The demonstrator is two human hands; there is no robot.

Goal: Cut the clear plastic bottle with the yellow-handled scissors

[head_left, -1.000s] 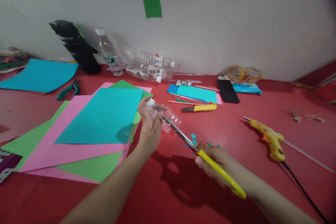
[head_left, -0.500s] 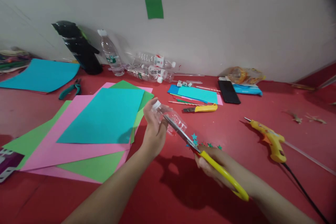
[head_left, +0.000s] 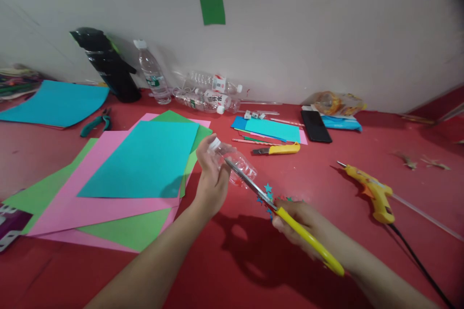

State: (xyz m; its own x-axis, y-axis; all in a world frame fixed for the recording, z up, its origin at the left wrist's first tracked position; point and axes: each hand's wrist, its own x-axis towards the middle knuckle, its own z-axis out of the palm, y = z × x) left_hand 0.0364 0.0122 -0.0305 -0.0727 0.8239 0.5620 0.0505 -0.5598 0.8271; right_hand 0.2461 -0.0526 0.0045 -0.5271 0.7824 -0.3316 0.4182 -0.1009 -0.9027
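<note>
My left hand (head_left: 212, 181) is closed around the neck end of a clear plastic bottle (head_left: 241, 166) with a white cap, tilted so its body points down to the right. In my right hand (head_left: 299, 227) are yellow-handled scissors (head_left: 311, 241), gripped by the handles. Their metal blades reach up to the left and lie against the bottle's side near my left fingers. Whether the blades pass through the plastic I cannot tell. Small coloured paper stars (head_left: 268, 188) lie on the red table beyond my right hand.
Coloured paper sheets (head_left: 145, 164) spread at left, near teal-handled pliers (head_left: 96, 124). A yellow box cutter (head_left: 282, 149) lies beyond the bottle. At right are a yellow glue gun (head_left: 371, 192) with a cord and a black phone (head_left: 316, 126). Several bottles (head_left: 154, 77) line the wall.
Both hands, the bottle and the scissors stay almost where they were, with only a tiny shift. More of the blue stars show beside the blades.
</note>
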